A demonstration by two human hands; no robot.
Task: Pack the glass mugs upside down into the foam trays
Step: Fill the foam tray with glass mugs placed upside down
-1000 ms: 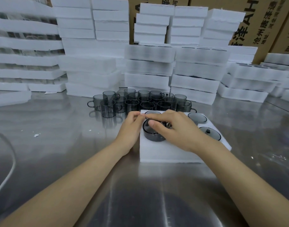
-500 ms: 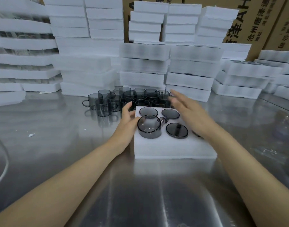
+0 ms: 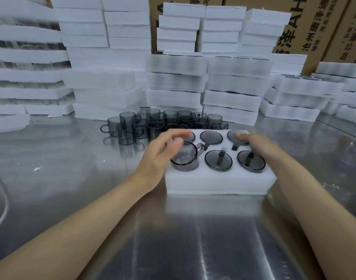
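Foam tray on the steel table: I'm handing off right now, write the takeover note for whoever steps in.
Left grip: open, blurred, fingers over the front-left mug.
Right grip: open, fingertips on the back-right mug.
Foam tray: four mugs seated flush, base up; back-left pocket mostly hidden.
Left to do: front-left mug stands proud, press it down; loose mugs behind wait for another tray.

You have one tray (image 3: 219, 181) holding six mugs (image 3: 218, 161), one sitting higher than the rest. At 12 o'clock stand a dozen or so loose mugs (image 3: 125, 136), overlapping.
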